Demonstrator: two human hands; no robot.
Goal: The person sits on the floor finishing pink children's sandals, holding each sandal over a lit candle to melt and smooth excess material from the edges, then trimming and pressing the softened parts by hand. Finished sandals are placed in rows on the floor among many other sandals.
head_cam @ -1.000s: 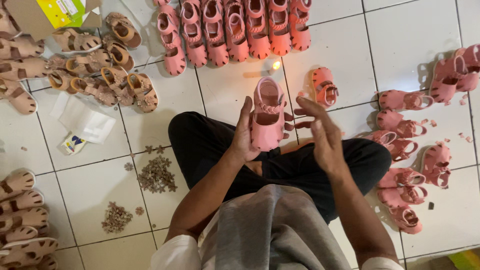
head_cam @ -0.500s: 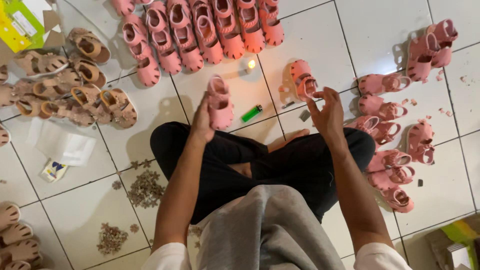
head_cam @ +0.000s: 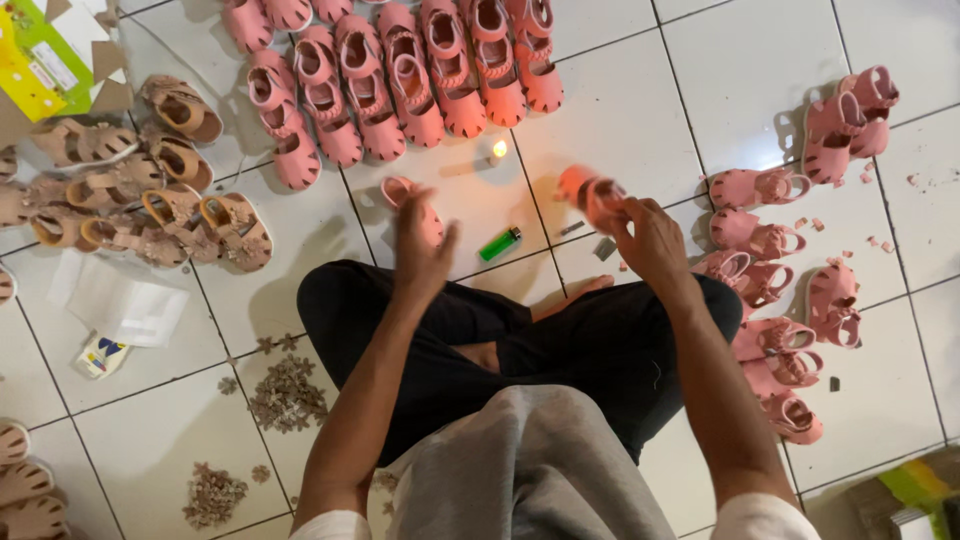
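While right hand [head_cam: 650, 235] grips a pink sandal [head_cam: 592, 195], left hand [head_cam: 420, 245] hovers spread; yellow-green carton [head_cam: 45, 60] top-left.

Seated person in grey, black and white clothing

The person is wearing a grey top [head_cam: 530, 470], black trousers [head_cam: 560, 340] and short white sleeves [head_cam: 330, 525]; forearms, both hands and one visible foot [head_cam: 570, 295] are going bare.
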